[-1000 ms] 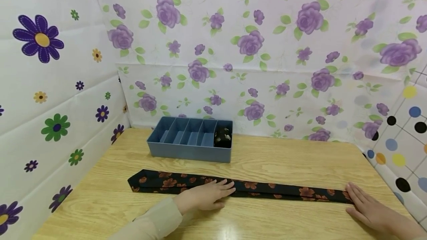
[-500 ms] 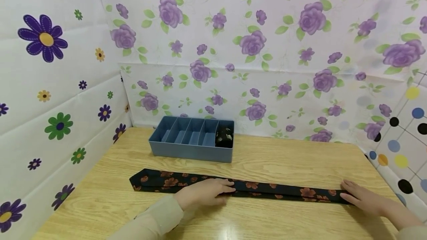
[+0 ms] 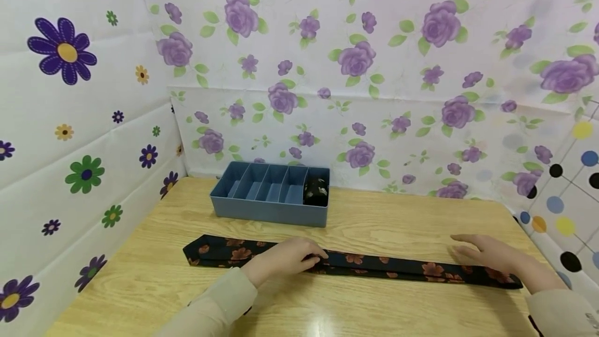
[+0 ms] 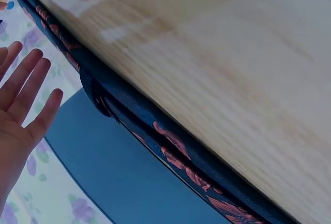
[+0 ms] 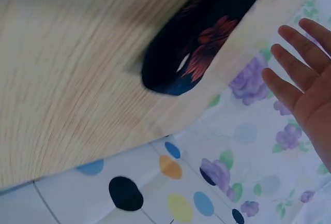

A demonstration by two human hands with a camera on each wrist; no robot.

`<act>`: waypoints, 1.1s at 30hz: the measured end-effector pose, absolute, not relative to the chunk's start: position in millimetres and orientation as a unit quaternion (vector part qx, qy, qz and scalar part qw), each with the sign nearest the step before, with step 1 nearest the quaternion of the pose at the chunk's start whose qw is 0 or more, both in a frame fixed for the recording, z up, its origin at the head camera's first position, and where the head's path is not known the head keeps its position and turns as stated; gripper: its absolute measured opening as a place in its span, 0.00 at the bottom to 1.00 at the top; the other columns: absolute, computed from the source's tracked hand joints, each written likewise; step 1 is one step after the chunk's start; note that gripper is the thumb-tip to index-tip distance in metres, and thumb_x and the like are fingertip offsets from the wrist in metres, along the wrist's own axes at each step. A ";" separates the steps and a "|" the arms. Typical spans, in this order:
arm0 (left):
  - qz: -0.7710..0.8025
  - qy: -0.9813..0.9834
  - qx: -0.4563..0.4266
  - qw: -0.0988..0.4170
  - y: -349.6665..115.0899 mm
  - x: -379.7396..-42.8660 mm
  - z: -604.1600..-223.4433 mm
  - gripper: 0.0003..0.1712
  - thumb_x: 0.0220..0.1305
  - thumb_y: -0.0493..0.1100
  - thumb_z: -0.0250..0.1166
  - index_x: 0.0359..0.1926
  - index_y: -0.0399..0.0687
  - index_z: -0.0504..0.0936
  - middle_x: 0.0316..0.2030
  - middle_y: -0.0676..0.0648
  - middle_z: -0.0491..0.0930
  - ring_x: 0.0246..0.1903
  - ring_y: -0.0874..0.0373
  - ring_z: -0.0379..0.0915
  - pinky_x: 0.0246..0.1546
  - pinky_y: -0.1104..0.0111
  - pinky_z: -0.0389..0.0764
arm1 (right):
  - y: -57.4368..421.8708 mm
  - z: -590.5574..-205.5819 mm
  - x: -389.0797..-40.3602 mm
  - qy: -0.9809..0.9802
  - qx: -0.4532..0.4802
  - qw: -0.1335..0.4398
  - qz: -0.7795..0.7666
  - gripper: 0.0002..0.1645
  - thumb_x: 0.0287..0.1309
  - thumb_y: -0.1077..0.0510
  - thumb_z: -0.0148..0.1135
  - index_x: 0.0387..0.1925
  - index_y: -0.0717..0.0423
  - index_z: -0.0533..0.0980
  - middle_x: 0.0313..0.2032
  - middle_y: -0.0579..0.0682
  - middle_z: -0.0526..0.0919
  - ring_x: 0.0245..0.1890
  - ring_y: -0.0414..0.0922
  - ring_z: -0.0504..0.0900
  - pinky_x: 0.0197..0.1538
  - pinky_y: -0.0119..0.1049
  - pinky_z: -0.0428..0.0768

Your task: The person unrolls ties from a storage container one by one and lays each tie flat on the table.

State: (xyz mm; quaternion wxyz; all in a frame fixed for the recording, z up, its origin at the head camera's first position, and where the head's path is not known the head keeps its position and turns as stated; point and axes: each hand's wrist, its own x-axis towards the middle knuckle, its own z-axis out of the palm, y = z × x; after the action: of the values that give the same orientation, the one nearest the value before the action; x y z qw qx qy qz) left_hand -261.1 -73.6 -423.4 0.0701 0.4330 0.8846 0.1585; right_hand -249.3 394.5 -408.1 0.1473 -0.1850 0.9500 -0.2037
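Observation:
A dark necktie with rust-orange flowers (image 3: 374, 263) lies doubled lengthwise across the table. Its pointed end (image 3: 198, 250) is at the left and its looped fold (image 5: 173, 76) at the right. My left hand (image 3: 285, 259) is over the tie's middle, hiding part of it; whether it touches the cloth I cannot tell. In the left wrist view that hand's fingers (image 4: 31, 87) are spread and relaxed. My right hand (image 3: 491, 253) hovers above the tie near its right end, fingers extended and pointing left, holding nothing.
Behind the tie stands a blue divided box (image 3: 269, 211). Its rightmost compartment holds a rolled black patterned cloth (image 3: 315, 192); the other compartments show bare bottoms. Floral sheets (image 3: 398, 66) rise behind and beside the wooden table (image 3: 398, 222).
My right hand has lifted off the tie's right end and moved left and up, uncovering the fold. My left hand has stayed near the middle, its fingers drawn in slightly.

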 end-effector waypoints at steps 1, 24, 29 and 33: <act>0.164 0.885 0.431 0.063 -74.4 -261.8 -422.8 0.14 0.68 0.40 0.56 0.52 0.51 0.82 0.48 0.52 0.82 0.36 0.69 0.77 0.34 0.78 0.74 | 391.3 -407.5 -250.0 0.949 -0.191 0.133 -0.211 0.33 0.70 0.48 0.47 0.63 0.72 0.64 0.58 0.77 0.68 0.52 0.70 0.73 0.49 0.63 0.73; 0.333 0.864 0.292 -0.239 -124.9 -289.0 -405.8 0.11 0.66 0.35 0.57 0.45 0.41 0.84 0.40 0.45 0.84 0.33 0.57 0.80 0.29 0.69 0.80 | 308.1 -402.2 -265.0 0.856 -0.254 -0.141 -0.428 0.16 0.69 0.63 0.47 0.54 0.62 0.74 0.47 0.27 0.78 0.48 0.20 0.74 0.49 0.12 0.70; 0.362 0.856 0.251 -0.272 -125.1 -296.8 -411.3 0.11 0.68 0.36 0.56 0.45 0.44 0.84 0.39 0.45 0.84 0.32 0.57 0.79 0.31 0.69 0.80 | 283.5 -394.5 -271.5 0.827 -0.257 -0.151 -0.477 0.16 0.69 0.63 0.48 0.54 0.63 0.74 0.47 0.34 0.81 0.48 0.23 0.75 0.51 0.13 0.70; 0.381 0.852 0.233 -0.272 -123.6 -301.7 -412.4 0.12 0.69 0.39 0.56 0.46 0.44 0.84 0.39 0.44 0.83 0.34 0.56 0.79 0.33 0.66 0.81 | 266.9 -393.1 -280.6 0.803 -0.273 -0.159 -0.505 0.15 0.68 0.65 0.49 0.52 0.67 0.74 0.46 0.38 0.82 0.48 0.25 0.77 0.51 0.16 0.72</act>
State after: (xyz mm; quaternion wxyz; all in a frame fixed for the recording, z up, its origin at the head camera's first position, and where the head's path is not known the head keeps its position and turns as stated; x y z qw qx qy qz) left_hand -301.7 -123.6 -412.4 -0.2724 0.2333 0.8522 0.3809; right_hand -280.6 266.9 -393.1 -0.1586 -0.2728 0.8035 -0.5048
